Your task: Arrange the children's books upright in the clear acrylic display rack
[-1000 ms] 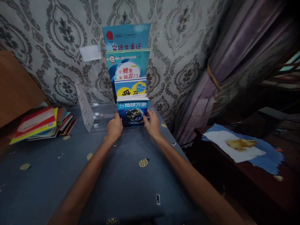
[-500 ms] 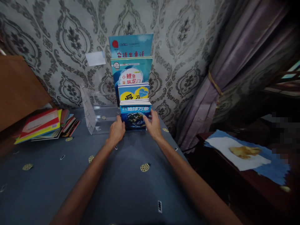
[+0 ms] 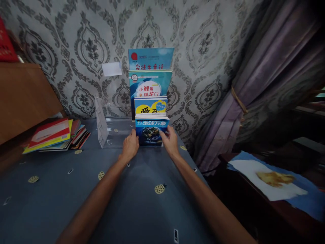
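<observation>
A dark blue book with a globe on its cover [image 3: 150,133] stands upright at the front of a clear acrylic book stand [image 3: 101,130]. My left hand [image 3: 130,145] is closed at its left edge, the fingertips partly hidden. My right hand [image 3: 171,140] grips its right edge, thumb on the front cover and fingers behind the side. Behind it rise a blue-and-yellow book [image 3: 152,105], a teal book with a white oval [image 3: 165,81] and, tallest at the back, a light blue book [image 3: 152,58]. White page edges show just above the globe book.
A loose pile of books [image 3: 50,134] lies at the left of the dark cloth-covered table [image 3: 122,210], near a brown wooden panel [image 3: 25,98]. Patterned wallpaper [image 3: 198,61] backs the table. At right hang a tied curtain [image 3: 223,112] and a lower surface with white paper [image 3: 276,193].
The view has shifted, so the stand and books appear slightly farther right and lower. Both hands keep their places at the sides of the globe book.
</observation>
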{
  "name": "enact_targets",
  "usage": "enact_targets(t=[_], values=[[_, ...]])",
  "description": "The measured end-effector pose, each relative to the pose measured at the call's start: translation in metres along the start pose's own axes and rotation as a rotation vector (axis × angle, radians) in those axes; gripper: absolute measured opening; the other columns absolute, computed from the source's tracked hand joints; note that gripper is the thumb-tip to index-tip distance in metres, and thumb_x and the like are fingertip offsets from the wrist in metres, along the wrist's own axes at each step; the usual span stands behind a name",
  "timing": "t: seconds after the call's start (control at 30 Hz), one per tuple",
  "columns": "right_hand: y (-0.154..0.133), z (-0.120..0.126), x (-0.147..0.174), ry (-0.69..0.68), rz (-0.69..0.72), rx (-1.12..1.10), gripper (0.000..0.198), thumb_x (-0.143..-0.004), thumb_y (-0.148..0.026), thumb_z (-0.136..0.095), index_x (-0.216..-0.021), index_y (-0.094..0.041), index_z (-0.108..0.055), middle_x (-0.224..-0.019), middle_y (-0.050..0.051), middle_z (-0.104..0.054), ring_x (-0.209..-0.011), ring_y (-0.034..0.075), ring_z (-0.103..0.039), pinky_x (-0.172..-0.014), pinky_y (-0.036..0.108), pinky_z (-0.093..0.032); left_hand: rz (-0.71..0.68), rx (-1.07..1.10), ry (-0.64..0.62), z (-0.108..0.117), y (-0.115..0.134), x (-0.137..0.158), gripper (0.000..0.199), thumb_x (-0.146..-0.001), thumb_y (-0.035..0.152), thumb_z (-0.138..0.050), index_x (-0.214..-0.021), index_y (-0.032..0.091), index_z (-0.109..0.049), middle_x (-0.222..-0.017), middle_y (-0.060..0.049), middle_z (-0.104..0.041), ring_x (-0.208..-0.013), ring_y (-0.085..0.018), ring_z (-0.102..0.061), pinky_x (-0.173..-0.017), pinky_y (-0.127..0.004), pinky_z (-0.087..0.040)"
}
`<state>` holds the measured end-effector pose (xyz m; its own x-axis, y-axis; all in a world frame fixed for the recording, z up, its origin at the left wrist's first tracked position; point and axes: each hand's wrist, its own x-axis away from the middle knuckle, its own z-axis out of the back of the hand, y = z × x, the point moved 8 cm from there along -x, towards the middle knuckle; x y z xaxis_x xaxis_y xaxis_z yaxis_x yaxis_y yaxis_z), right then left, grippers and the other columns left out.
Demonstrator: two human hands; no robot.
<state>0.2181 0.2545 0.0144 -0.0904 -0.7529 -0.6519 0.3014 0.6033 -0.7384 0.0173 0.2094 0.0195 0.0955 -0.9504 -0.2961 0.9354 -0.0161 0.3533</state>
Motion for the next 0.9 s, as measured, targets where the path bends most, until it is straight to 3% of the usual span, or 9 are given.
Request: enact_targets(t=[0.73,0.9], values=[[0.0035,-0.0001,0.0054,0.033,0.009,-0.012,0.038,-0.086,-0.037,-0.057,-0.122,-0.022,-0.061,-0.113,0.012,-0.066,-0.104,0.029,-0.064,-0.09,0.049,-0.055,-0.01,0.055,0.002,0.0027,0.0025,0.0038,0.023,-0.099,0.015,-0.038,-0.119,0.013,-0.051,-0.11,-0.017,-0.07,-0.099,-0.025,-0.07,-0.083,-0.033,-0.05],[0.0046,-0.0009,0.0095,0.043,0.028,-0.036,0.047,-0.089,-0.038,-0.057,-0.134,-0.024,-0.056,-0.123,0.013,-0.065,-0.111,0.03,-0.064,-0.095,0.053,-0.054,-0.046,0.123,0.037,0.0001,0.004,0.0043,0.039,-0.096,0.014,-0.041,-0.135,0.011,-0.042,-0.118,-0.019,-0.069,-0.102,-0.027,-0.07,-0.085,-0.035,-0.051]])
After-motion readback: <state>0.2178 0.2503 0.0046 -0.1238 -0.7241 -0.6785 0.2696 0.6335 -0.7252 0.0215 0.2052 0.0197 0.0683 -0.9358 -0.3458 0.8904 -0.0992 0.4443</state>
